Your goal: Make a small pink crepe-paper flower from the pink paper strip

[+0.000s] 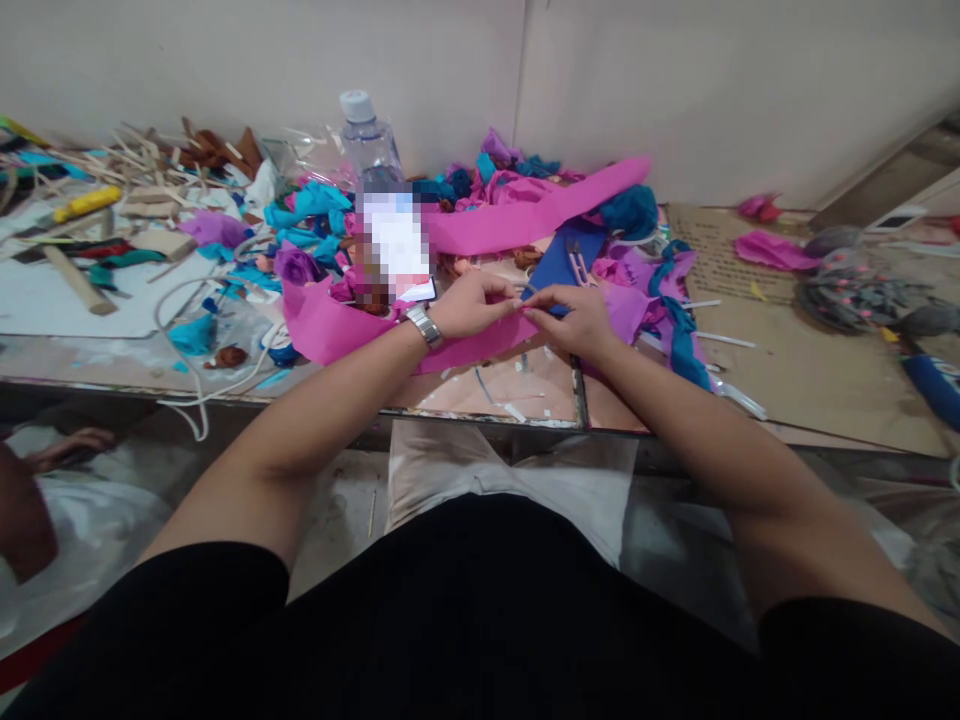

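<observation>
My left hand (476,305), with a metal watch (424,326) at the wrist, is closed in a pinch above the table. Fingertip to fingertip with it, my right hand (574,318) pinches too. Whatever small thing lies between the fingers is too hidden to name. A long strip of pink crepe paper (322,322) runs under my left hand, and its other stretch (525,222) extends behind both hands. Just beyond my right hand, a small pink-handled tool (576,262) rests on a dark blue sheet (551,268). Purple paper (626,308) lies right of it.
Behind my left hand stand a clear bottle (371,150) and a pixelated phone (397,235). Crumpled blue paper (315,203), a white cord (196,385) and a yellow-handled tool (86,204) lie left. Cardboard (817,385) covers the right side. Another person's hand (75,445) shows at lower left.
</observation>
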The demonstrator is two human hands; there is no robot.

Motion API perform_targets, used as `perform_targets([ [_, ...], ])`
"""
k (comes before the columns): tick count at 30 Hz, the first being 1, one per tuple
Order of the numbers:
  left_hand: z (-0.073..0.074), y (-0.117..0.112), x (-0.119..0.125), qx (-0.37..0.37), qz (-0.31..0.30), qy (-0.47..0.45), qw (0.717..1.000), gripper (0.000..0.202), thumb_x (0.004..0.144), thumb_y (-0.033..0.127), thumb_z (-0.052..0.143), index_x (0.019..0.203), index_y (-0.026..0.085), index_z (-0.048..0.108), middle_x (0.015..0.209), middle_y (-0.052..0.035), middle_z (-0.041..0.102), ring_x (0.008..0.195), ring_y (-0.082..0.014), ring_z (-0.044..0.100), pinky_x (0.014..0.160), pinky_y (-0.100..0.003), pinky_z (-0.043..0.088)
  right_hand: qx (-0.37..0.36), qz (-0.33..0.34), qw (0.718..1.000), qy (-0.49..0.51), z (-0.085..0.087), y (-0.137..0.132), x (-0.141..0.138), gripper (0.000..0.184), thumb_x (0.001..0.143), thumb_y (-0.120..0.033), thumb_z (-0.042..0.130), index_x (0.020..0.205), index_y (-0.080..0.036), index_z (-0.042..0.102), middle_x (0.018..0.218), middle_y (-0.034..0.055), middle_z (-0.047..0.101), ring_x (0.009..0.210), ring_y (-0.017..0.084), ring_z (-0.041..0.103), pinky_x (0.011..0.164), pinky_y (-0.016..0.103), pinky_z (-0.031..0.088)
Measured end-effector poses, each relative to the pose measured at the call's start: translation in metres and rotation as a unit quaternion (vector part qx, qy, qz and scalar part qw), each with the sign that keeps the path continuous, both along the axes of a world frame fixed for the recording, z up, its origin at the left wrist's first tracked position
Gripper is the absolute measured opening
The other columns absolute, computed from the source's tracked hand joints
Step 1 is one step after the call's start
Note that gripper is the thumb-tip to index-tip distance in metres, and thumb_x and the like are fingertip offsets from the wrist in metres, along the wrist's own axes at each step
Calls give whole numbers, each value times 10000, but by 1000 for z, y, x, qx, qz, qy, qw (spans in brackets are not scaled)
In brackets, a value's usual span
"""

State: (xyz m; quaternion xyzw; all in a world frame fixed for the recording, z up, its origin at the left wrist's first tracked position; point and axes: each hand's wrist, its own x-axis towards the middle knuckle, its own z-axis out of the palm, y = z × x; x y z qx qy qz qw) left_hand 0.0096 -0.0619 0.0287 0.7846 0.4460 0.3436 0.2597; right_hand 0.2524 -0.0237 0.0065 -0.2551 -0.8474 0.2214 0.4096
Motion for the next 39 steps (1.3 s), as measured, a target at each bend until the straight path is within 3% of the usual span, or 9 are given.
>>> perform_targets([
  [8,-1,2,0,-8,-2,-8,1000,437,1000,572,683,928,164,826,894,-68,806,814,-197,657,798,-351,505,-14,-23,1000,-2,1,-1,-1,213,950,-442,801,960,-241,869,922,44,874,788,227,776,822,375,640],
  [19,3,-4,2,16,7,7,1000,362,998,490,682,929,166,827,869,-56,800,805,-191,660,837,-356,521,-21,-26,999,-5,0,0,-3,370,1001,-584,730,949,-226,808,888,50,832,790,221,724,826,374,606],
  [39,1,-5,7,15,31,10,999,301,1004,434,679,907,181,810,898,-62,813,831,-202,677,871,-379,531,-18,-18,1000,-2,-3,0,-5,419,1010,-641,685,944,-238,778,890,55,811,805,234,703,806,397,585],
])
